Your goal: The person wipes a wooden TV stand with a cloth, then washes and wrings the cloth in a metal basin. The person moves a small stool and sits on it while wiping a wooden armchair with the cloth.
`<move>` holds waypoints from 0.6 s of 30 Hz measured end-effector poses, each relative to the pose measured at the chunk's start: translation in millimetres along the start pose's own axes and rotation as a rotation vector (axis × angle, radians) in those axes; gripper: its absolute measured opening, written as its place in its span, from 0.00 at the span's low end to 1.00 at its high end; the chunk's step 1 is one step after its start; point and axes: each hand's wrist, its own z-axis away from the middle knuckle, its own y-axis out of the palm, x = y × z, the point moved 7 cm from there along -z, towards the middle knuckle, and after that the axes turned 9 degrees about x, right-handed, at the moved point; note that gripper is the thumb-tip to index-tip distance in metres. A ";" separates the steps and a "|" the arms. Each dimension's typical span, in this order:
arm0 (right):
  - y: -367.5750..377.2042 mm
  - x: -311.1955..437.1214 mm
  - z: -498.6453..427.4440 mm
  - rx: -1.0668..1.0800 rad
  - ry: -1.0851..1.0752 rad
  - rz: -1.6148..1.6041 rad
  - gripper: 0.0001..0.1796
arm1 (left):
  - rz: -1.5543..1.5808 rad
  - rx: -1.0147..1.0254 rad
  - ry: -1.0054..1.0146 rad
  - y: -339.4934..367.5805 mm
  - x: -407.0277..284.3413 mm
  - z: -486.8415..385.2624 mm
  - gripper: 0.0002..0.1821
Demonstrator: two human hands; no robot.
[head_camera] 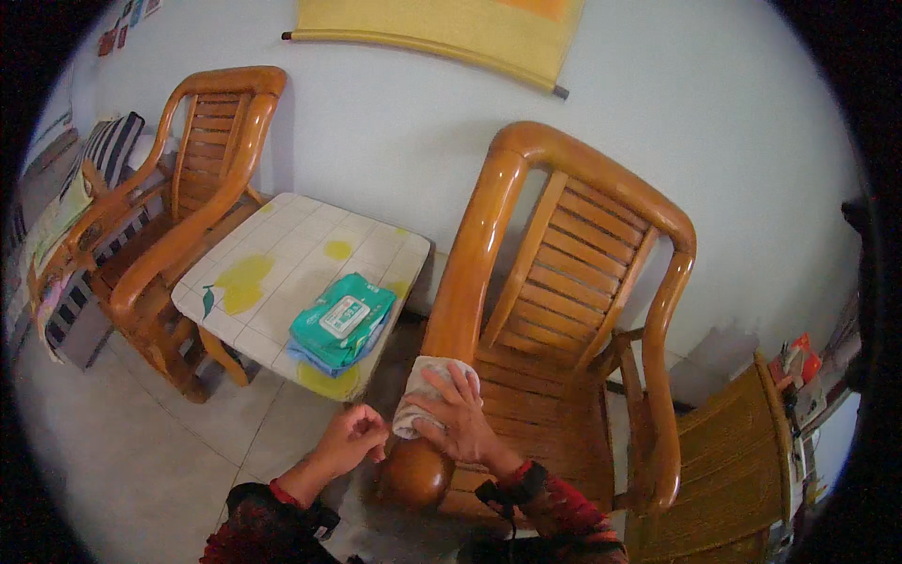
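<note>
My right hand (454,416) lies with spread fingers over a folded white cloth (424,372), pressing it onto the armrest (461,307) of a varnished wooden armchair (592,257). Just below the cloth, the armrest's rounded front end (417,476) is bare. To the left of that armrest, my left hand (350,442) hovers with its fingers curled in; I see nothing in it. A green pack of wet wipes (373,299) rests on top of a blue pack (328,363), beyond my left hand on a small table.
The small table (296,218) has a lemon-patterned cover and stands between the armchair and a second wooden armchair (243,158). A hanging scroll (430,32) is on the wall. At the right stands a brown wooden piece of furniture (712,465). A striped cushion (116,144) lies far left.
</note>
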 end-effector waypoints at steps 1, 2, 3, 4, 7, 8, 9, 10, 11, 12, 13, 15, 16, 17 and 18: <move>-2.0 -8.4 -9.0 0.000 -0.087 -0.001 0.20 | 0.005 -0.010 -0.011 -1.3 -2.1 -2.5 0.07; -5.3 -20.8 -21.2 0.000 -0.175 -0.005 0.19 | 0.009 -0.030 -0.051 -3.4 -4.1 -3.7 0.07; -9.3 -31.9 -30.4 -0.040 -0.287 -0.053 0.19 | -0.010 -0.030 -0.018 -3.8 -11.4 -4.2 0.07; -2.8 -50.3 -41.9 0.007 -0.235 0.021 0.18 | -0.033 -0.039 -0.014 -5.7 -17.8 -3.2 0.06; 11.3 -105.4 -72.9 0.047 -0.172 0.044 0.17 | -0.016 -0.095 0.060 -15.4 -40.0 -6.2 0.05; 12.0 -125.6 -84.5 0.065 -0.170 0.015 0.16 | 0.001 -0.115 0.078 -18.4 -45.6 -8.5 0.05; 13.1 -145.2 -99.9 0.068 -0.137 -0.198 0.16 | 0.023 -0.148 0.117 -24.6 -52.9 -12.1 0.05; 14.6 -165.7 -114.9 0.069 -0.085 -0.507 0.15 | 0.042 -0.179 0.134 -31.0 -57.7 -14.2 0.05; 13.4 -180.0 -129.1 0.037 -0.080 -0.639 0.15 | 0.060 -0.214 0.149 -37.1 -61.2 -15.6 0.05; -5.0 -188.8 -139.0 -0.018 -0.180 -0.167 0.14 | 0.059 -0.242 0.153 -43.6 -63.1 -17.6 0.05; -17.3 -193.3 -150.1 -0.073 -0.279 0.311 0.14 | 0.056 -0.276 0.158 -50.7 -65.0 -18.7 0.05; -31.1 -217.2 -172.8 -0.075 -0.228 0.359 0.15 | 0.095 -0.344 0.164 -66.1 -63.9 -23.9 0.04; -41.2 -228.9 -186.1 -0.085 -0.204 0.390 0.16 | 0.132 -0.377 0.167 -74.8 -63.1 -25.3 0.03; -52.0 -237.5 -201.0 -0.090 -0.226 0.505 0.16 | 0.171 -0.407 0.171 -84.1 -61.9 -28.9 0.03; -60.4 -243.7 -216.2 -0.087 -0.249 0.614 0.16 | 0.158 -0.446 0.181 -93.1 -61.5 -30.6 0.03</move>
